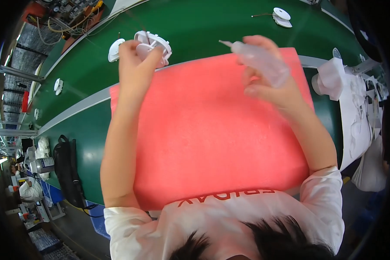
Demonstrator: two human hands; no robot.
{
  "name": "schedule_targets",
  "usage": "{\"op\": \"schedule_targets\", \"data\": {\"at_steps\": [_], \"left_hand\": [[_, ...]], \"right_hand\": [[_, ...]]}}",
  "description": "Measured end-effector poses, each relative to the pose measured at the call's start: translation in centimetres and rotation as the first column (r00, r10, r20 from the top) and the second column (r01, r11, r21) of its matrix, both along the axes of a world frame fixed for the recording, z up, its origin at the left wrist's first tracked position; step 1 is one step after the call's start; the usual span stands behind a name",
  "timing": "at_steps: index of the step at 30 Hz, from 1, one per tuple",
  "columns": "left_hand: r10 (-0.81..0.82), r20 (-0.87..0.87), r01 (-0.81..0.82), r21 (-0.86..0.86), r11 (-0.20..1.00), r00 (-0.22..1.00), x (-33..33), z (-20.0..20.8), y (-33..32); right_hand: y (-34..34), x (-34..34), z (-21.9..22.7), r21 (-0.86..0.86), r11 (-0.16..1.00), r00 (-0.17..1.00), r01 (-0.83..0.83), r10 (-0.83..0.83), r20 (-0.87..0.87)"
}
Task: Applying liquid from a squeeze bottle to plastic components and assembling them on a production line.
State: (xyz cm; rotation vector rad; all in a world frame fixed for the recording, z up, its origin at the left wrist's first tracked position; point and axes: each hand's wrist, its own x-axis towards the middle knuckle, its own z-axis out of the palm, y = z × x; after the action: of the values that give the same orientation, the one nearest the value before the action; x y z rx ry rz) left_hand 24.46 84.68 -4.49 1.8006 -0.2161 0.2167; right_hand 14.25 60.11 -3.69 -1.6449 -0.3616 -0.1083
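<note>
The left hand (138,65) has its grip clamped on a white, round, open-framed plastic part (162,45), held above the far left edge of a pink rectangular mat (221,138) on the green tabletop (91,158). The right hand (276,92) has its grip closed around a translucent soft plastic bottle (264,64), tilted over the mat's far right area; its thin nozzle (225,43) points left, well apart from the part. A white rounded plastic piece (115,51) lies just beside the left hand, on the green surface beyond the mat.
</note>
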Motion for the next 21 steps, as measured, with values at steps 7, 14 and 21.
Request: {"op": "schedule_targets", "data": {"at_steps": [7, 14, 21], "left_hand": [[-0.287, 0.348, -0.212, 0.885, 0.414, 0.892, 7.0, -0.8, -2.0], [-0.668, -0.282, 0.536, -0.422, 0.731, 0.688, -1.0, -1.9, -7.3], [-0.551, -0.127, 0.484, -0.344, 0.804, 0.825, -4.8, -4.9, -8.7]], "right_hand": [[0.9, 1.0, -1.8, 0.448, 0.867, 0.921, -0.220, 0.336, -0.198], [-0.6, 2.0, -4.4, -0.017, 0.999, 0.952, 0.036, -0.029, 0.304], [-1.8, 2.8, -1.7, -0.422, 0.887, 0.926, 0.186, -0.015, 0.376]]}}
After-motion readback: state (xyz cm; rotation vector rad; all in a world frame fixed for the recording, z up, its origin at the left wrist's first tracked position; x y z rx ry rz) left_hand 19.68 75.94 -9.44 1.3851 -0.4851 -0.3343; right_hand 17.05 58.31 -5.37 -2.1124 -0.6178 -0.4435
